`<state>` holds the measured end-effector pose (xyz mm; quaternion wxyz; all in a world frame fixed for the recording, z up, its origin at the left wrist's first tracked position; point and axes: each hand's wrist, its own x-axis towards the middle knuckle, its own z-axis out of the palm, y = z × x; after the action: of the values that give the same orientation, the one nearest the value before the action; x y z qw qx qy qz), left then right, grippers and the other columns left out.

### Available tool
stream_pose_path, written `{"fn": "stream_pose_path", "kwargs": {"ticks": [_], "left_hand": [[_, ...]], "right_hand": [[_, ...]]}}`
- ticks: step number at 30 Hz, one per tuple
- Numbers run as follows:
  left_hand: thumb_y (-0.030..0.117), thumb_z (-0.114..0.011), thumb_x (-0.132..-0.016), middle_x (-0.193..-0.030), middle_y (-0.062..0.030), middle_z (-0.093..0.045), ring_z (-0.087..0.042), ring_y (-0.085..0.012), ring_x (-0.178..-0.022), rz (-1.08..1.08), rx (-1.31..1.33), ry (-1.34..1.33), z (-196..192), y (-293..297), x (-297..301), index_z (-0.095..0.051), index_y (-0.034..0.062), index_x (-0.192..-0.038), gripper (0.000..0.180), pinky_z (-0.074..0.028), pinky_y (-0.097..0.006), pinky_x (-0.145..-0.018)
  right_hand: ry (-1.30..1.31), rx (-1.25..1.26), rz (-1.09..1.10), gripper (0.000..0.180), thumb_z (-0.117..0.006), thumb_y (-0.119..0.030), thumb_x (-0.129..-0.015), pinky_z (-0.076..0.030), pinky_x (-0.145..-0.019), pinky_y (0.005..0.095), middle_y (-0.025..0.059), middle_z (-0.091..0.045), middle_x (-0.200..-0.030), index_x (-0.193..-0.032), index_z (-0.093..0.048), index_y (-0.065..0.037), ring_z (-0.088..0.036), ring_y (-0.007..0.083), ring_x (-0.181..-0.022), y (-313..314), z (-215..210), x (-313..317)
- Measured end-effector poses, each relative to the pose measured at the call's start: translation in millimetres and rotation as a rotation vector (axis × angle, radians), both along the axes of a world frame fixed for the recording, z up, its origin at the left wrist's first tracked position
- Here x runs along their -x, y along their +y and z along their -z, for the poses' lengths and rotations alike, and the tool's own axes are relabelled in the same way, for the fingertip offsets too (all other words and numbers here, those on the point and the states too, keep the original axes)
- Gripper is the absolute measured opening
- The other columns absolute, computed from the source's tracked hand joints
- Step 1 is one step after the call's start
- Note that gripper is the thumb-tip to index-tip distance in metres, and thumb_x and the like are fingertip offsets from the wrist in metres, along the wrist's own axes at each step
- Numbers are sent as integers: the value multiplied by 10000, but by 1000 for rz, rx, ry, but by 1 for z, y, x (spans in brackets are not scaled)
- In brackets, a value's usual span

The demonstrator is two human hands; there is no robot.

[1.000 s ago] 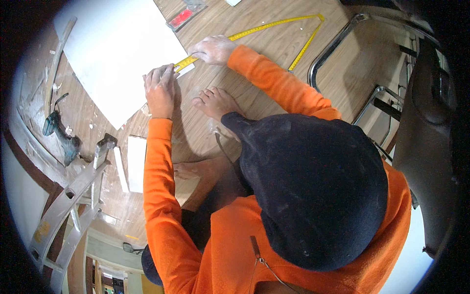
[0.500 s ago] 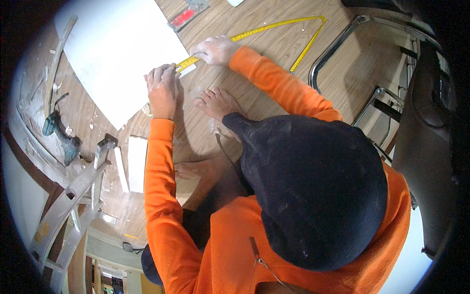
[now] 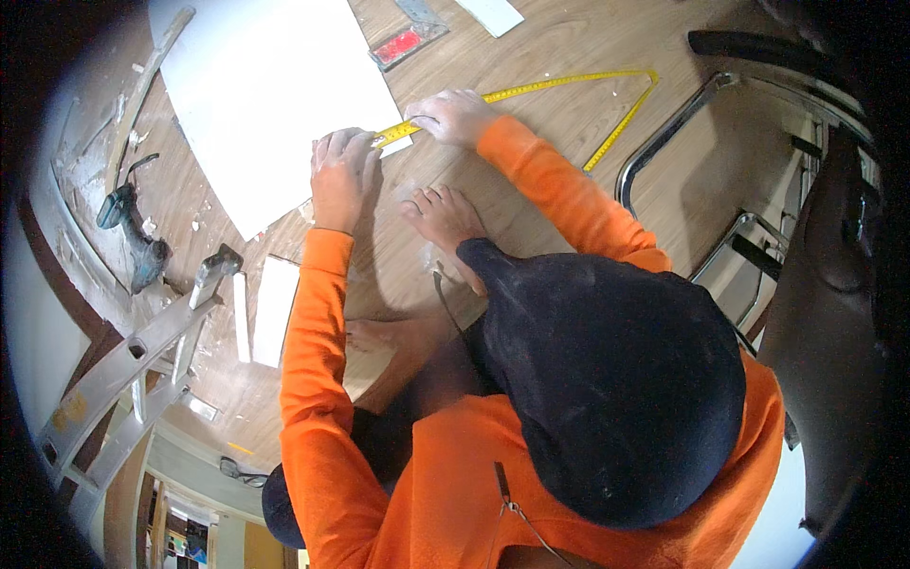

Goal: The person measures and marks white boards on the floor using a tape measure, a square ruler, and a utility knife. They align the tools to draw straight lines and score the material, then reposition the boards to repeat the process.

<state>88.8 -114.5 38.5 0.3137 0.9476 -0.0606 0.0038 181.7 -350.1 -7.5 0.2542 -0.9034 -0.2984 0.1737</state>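
Observation:
A large white board (image 3: 275,85) lies on the wood-look floor. My left hand (image 3: 341,180) rests at its lower edge, with bent fingers at the end of a yellow measuring tape (image 3: 569,82). Just to the right, my right hand (image 3: 457,116) is closed round the same tape, and a short length of it spans the gap between my hands over the board's corner. Beyond my right hand the tape runs right, folds sharply and comes back toward me. Its far end, near the chair frame, cannot be made out clearly.
My bare foot (image 3: 444,213) and dark-clad knee (image 3: 626,379) are close below my hands. A metal ladder (image 3: 142,346), a power tool (image 3: 137,237) and white offcuts (image 3: 277,308) lie left. Metal-framed chairs (image 3: 678,128) stand right. A red-and-grey tool (image 3: 403,43) lies beyond the board.
The whole view has shifted, so the scene sits a little lower and farther right. Both hands keep nearly the same place on the tape and board.

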Motion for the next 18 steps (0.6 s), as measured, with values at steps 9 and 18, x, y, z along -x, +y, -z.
{"fn": "stream_pose_path", "kwargs": {"ticks": [9, 18], "left_hand": [[171, -710, -889, -1141, -94, -661, -574, -347, -1148, -38, 26, -18, 2, -4, 2, -703, 86, -1090, 219, -419, -491, -1064], [192, -732, -889, -1100, -145, -662, -596, -376, -1061, -103, 243, 33, -3, -10, 8, -689, 53, -1045, 214, -474, -480, -965]], "right_hand": [[4, -10, -24, 264, -617, -344, -983, -543, -879, 488, 84, -757, -1079, -1116, -755, -163, -701, 328, -994, 0, -7, -1], [65, -48, -73, 258, -610, -352, -979, -558, -819, 511, 161, -733, -1059, -1074, -756, -161, -700, 390, -941, -7, -23, -6]]}}
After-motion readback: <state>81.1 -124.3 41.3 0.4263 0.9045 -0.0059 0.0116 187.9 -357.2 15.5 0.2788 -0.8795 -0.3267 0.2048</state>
